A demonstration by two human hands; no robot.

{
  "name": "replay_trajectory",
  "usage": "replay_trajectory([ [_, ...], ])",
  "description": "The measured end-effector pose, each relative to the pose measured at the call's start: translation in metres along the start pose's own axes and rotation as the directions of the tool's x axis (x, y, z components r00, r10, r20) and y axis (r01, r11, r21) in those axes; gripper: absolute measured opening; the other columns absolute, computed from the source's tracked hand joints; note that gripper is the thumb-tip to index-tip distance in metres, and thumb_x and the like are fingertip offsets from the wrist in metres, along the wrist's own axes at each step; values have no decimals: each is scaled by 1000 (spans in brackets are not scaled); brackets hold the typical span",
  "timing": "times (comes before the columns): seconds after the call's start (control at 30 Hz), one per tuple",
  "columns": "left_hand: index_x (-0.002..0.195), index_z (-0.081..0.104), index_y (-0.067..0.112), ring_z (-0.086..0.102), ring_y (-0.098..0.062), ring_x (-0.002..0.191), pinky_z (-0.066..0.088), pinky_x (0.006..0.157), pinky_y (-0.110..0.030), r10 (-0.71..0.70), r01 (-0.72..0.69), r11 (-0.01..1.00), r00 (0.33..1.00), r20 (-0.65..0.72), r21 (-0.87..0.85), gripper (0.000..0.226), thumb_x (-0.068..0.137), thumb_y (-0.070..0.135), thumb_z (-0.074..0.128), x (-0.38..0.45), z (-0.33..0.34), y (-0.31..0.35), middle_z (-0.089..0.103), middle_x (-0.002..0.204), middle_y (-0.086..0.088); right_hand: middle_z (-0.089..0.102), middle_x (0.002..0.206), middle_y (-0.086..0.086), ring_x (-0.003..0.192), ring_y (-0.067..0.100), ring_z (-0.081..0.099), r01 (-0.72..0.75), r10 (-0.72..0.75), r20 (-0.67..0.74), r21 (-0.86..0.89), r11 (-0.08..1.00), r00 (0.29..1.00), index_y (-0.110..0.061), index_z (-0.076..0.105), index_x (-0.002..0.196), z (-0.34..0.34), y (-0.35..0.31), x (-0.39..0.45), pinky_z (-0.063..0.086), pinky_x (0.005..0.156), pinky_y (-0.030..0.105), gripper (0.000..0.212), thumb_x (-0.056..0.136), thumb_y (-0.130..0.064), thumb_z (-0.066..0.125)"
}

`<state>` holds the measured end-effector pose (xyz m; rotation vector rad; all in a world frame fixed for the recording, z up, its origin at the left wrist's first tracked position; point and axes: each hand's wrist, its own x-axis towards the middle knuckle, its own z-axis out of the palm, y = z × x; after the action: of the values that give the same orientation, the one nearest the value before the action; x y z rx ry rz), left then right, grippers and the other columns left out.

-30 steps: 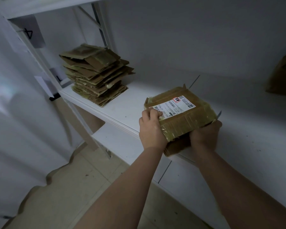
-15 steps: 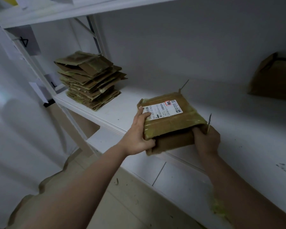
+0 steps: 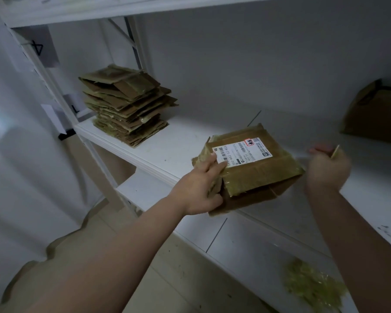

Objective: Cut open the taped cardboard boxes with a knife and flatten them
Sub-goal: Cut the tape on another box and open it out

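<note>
Nearest to me, low on the right, a heap of tape scraps (image 3: 314, 288) lies on the lower shelf, well below both hands.

Left hand (image 3: 201, 188) grips the box (image 3: 255, 170) at its left-front corner: fingers (image 3: 215, 163) spread over the top by the label (image 3: 242, 152), thumb curled under the front edge. The box sits tilted on the shelf (image 3: 167, 154) lip, front face hanging past the edge. Its long axis runs left-near to right-far, away from the left fingers and toward the right hand.

Right hand (image 3: 327, 168) is just off the box's right corner, apart from it, not touching. It's clenched on the knife (image 3: 335, 152); only a thin blade tip shows above the knuckles, pointing up and away. Handle hidden, hand blurred, so I can't tell the grip in detail.

What the next cut turns on, imo: the taped right edge lies directly left of the blade, near the right fingers, so the right hand is the nearer one to work it while the left pins the opp. corner. The front seam looks partly split already.

Farther out: a stack (image 3: 127, 105) of flattened boxes sits far-left of the left fingers, well apart. Another carton (image 3: 375, 114) stands far-right, beyond the right hand.
</note>
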<state>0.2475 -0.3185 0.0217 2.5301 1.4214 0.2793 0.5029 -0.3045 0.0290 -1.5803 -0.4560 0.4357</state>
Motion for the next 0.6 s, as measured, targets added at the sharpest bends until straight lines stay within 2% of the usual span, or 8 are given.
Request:
replay_trajectory([
  [0.07,154,13,30,28,-26,142,39,107,-34,22,-21,997,1000,-2,73,85,83,43,58,2,2,1,1,163,1,69,104,2,99,27,61,194,-186,57,-184,964,981,-23,69,100,3,-13,2,44,80,31,24,82,-20,54],
  [0.13,154,13,32,28,-28,140,42,104,-39,35,-34,991,999,-6,130,84,84,47,57,4,5,0,4,163,2,67,108,3,101,29,59,368,-302,248,-286,885,920,-24,66,108,11,-28,-4,44,85,35,25,86,-22,53],
  [0.2,153,17,34,27,-27,139,43,103,-42,68,-63,988,997,-30,142,81,84,54,54,5,7,-5,9,162,3,64,100,5,95,29,58,522,-311,459,-458,720,832,-25,64,112,20,-31,-11,43,79,35,25,92,-26,50],
  [0.27,151,27,33,28,-23,137,42,103,-43,109,-107,994,991,-77,36,75,84,64,45,8,6,-10,24,158,4,60,90,4,85,27,56,629,-254,593,-600,494,764,-27,63,114,25,-21,-18,39,71,30,28,95,-41,47],
  [0.37,142,44,25,44,-19,122,43,98,-41,116,-170,958,966,-229,-233,70,87,65,36,17,2,-21,52,137,1,65,105,4,92,27,61,677,-255,629,-658,329,735,-32,55,127,22,1,-22,33,66,27,39,96,-51,42],
  [0.43,141,45,21,44,-19,124,42,101,-41,28,-120,951,951,-308,-285,67,89,61,36,27,0,-26,49,137,-1,65,108,6,93,28,62,659,-227,619,-689,302,752,-29,52,130,19,14,-22,35,66,27,43,97,-51,35],
  [0.5,146,39,21,35,-19,135,36,110,-40,-50,-24,965,961,-274,-261,63,93,56,41,41,2,-22,38,149,-1,64,112,8,96,29,62,636,-128,628,-720,278,767,-30,48,133,18,29,-23,39,68,29,43,99,-48,31],
  [0.6,153,20,22,10,-28,148,15,117,-48,-101,93,983,994,-42,-156,63,99,48,38,60,20,-2,14,161,-5,54,134,4,102,30,61,649,-98,649,-714,264,754,-32,42,138,18,40,-29,45,77,33,41,99,-42,33],
])
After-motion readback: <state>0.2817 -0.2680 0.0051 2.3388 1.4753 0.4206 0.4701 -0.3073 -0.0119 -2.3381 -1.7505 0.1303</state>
